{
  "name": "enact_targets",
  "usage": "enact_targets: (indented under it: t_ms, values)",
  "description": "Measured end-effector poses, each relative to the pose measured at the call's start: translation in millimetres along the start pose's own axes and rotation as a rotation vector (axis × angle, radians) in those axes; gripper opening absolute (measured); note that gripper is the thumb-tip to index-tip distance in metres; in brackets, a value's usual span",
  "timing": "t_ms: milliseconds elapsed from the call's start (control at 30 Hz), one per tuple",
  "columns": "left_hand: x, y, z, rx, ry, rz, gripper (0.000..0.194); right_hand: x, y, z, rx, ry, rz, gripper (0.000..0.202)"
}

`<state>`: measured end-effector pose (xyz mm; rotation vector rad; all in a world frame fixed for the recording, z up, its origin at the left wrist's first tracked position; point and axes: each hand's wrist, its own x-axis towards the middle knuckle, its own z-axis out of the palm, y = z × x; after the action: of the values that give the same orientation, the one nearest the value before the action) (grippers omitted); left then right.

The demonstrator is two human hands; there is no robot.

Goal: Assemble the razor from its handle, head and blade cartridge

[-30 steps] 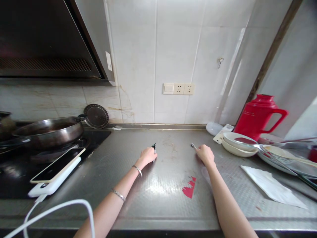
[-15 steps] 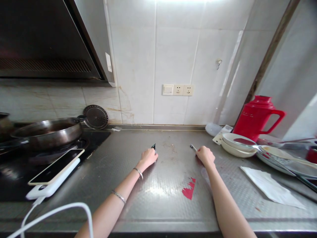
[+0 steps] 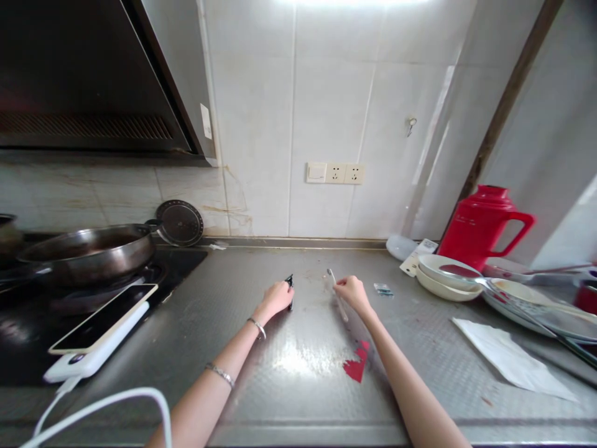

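Observation:
My left hand rests on the steel counter, closed around a small black object whose tip sticks out past the fingers. My right hand holds a thin pale stick-like item that slants from upper left to lower right across the counter. A small bluish packet lies just right of my right hand. A torn red scrap lies on the counter below both hands, under my right forearm.
A pan sits on the black stove at left, with a phone on a white power bank and its cable. Stacked bowls, plates with utensils, a red thermos jug and a white paper napkin stand at right.
My right hand has moved left toward the left hand with the thin item, uncovering a small bluish packet where it was. My left hand has stayed put.

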<state>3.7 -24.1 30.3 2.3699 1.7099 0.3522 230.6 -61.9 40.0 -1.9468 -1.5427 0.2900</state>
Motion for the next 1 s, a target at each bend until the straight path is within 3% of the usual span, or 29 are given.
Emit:
enact_targets:
  t_ms: [300,667,1000]
  values:
    - [-10.7,11.2,-5.3,0.081,0.007,-0.034,0.029,-12.9,-38.6,48.1,-0.087,-0.038,-0.118,0.025]
    - [-12.2,16.4,-4.4,0.092,0.032,-0.03,0.03,-10.0,-58.4,57.4,-0.201,-0.1,-0.12,0.019]
    - [-13.7,19.3,-3.4,0.107,0.014,-0.047,0.032,-9.2,-58.5,63.0,-0.206,-0.118,-0.116,0.021]
